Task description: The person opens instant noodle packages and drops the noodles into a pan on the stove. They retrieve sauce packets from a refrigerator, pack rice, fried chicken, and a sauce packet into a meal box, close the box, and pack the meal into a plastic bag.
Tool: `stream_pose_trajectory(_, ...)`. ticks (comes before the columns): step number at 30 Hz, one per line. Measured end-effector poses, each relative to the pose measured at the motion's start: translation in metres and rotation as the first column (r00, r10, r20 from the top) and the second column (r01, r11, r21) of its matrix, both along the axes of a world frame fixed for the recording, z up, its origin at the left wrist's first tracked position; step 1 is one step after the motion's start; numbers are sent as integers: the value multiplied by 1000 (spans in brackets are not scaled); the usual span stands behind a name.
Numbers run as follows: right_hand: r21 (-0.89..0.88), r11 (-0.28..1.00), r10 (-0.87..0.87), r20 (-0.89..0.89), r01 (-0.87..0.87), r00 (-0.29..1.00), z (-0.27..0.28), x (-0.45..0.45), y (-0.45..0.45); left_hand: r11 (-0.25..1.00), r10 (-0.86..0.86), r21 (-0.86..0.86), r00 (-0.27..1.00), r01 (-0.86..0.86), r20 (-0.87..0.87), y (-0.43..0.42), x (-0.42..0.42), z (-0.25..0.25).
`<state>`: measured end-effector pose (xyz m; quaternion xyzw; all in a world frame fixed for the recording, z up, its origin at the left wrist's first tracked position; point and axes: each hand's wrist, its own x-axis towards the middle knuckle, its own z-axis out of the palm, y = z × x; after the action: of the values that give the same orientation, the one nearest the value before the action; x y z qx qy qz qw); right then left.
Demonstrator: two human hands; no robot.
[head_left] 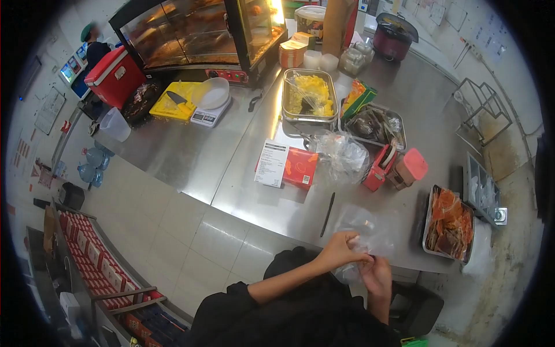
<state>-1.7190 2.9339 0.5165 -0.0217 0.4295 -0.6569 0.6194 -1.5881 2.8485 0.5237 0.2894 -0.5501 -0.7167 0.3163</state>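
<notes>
A clear plastic bag (370, 222) lies partly on the steel table's front edge, and part of it hangs below my fingers. My left hand (345, 253) pinches the bag from the left, thumb and fingers bent together. Close beside it, my right hand (377, 279) has its fingertips closed on the same plastic. A dark thin stick-like tool (328, 214) lies to the left of the bag. Further back sits a red box (300, 168) with a printed receipt (272, 163) on it. Exactly how the fingertips meet the plastic is too small to make out.
Behind are crumpled plastic bags (341, 155), a red tape dispenser (380, 168), a pink-lidded container (411, 168) and a tray of yellow food (311, 95). A tray of orange-red food (448, 222) stands right. A knife (180, 103) and scale (211, 113) are back left.
</notes>
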Motion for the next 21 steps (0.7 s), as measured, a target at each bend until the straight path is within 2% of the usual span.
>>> stream_pose_trajectory(1, -29, 997, -56, 347, 70, 936, 17, -2, 0, 992, 37, 121, 992, -23, -120, -2, 3, 20)
stream_pose_trajectory(2, 11, 997, -81, 243, 81, 967, 59, -5, -1, 992, 40, 125, 991, -24, -125, -16, 13, 30)
stream_pose_trajectory(3, 50, 994, -99, 137, 93, 986, 108, -7, -2, 972, 54, 236, 985, -13, -165, -34, 29, 39)
stream_pose_trajectory(4, 25, 1000, 6, 82, -8, 997, 141, -15, 2, 938, 75, 346, 977, -2, -198, -40, 46, 46)
stream_pose_trajectory(5, -2, 994, 109, 28, -109, 994, 157, -28, 4, 948, 52, 318, 985, 3, -166, -36, 57, 58)
stream_pose_trajectory(6, -95, 986, 133, -27, -135, 991, 151, -48, 17, 959, 28, 284, 990, 13, -138, -36, 66, 67)
stream_pose_trajectory(7, -180, 969, 153, -88, -167, 984, 145, -69, 36, 993, 116, -5, 993, -116, 38, -39, 74, 55)
stream_pose_trajectory(8, -183, 968, 158, -97, -174, 983, 146, -82, 44, 933, 248, -308, 952, -185, 180, -44, 83, 42)
stream_pose_trajectory(9, -147, 985, -127, -254, 92, 959, 150, -92, 50, 956, 218, -240, 954, -167, 206, -55, 112, 52)
stream_pose_trajectory(10, -98, 982, -186, -450, 159, 874, 141, -106, 57, 976, 179, -166, 955, -142, 236, -64, 134, 61)
stream_pose_trajectory(11, -34, 970, -209, -629, 242, 749, 130, -121, 65, 975, 180, -169, 957, -143, 230, -68, 125, 59)
stream_pose_trajectory(13, 29, 998, 52, -843, -52, 536, 107, -112, 35, 790, 528, -456, 833, -409, 166, -63, 100, 45)
stream_pose_trajectory(14, 205, 974, 225, -899, -91, 376, 92, -103, 27, 796, 519, -453, 838, -403, 166, -61, 93, 30)
stream_pose_trajectory(15, 373, 923, 385, -900, -95, 202, 71, -98, 16, 953, 303, 31, 953, -302, -23, -60, 88, 8)
stream_pose_trajectory(16, 342, 939, 342, -940, 31, 3, 37, -101, 3, 886, 165, 464, 941, -10, -295, -56, 83, -13)
stream_pose_trajectory(17, 292, 945, 317, -927, 148, -201, -2, -107, -10, 882, 153, 470, 943, 5, -296, -49, 82, -31)
stream_pose_trajectory(19, 96, 961, 183, -923, 258, -340, -59, -153, -24, 793, -74, 590, 986, 149, -149, -35, 86, -61)
stream_pose_trajectory(20, 98, 971, 172, -922, 220, -347, -66, -153, -32, 785, -109, 594, 983, 178, -149, -30, 89, -73)
stream_pose_trajectory(21, 93, 976, 158, -922, 195, -354, -68, -151, -44, 950, -175, 292, 963, 110, 206, -30, 92, -83)
